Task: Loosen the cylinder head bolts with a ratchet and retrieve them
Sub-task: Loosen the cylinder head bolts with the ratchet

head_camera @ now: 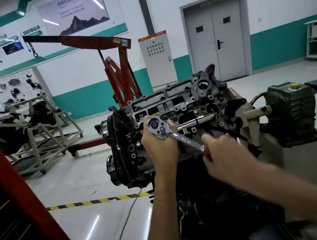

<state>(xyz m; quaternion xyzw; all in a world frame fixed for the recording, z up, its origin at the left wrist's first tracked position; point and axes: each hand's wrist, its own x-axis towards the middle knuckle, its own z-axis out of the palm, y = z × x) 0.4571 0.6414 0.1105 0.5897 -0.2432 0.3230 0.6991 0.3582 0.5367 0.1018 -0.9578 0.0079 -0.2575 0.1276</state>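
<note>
Both hands are on the ratchet [185,139]. The left hand [158,142] cups its round chrome head from beneath, fingers curled up around it. The right hand [222,147], a little blurred, is wrapped round the red grip at the other end of the handle, so the chrome shaft bridges the gap between the two.

From the ratchet head an extension bar [196,120] runs away from the left hand, up and to the right. Its far tip goes into a hole in the top of the cylinder head [170,97]. The bolt at that tip is hidden from me. The cylinder head sits on the engine [131,161] just beyond both hands, tilted so its open top face looks back toward the person.

Off to the right of the right hand, a green gearbox [291,108] stands on the engine stand. Well beyond the left hand rises a red engine hoist [121,78], and farther back, past both hands, is a grey double door [217,37]. Left of the left hand and nearer the person stands a red tool cabinet [27,201]. Yellow-and-black tape [95,201] crosses the floor below the left forearm.
</note>
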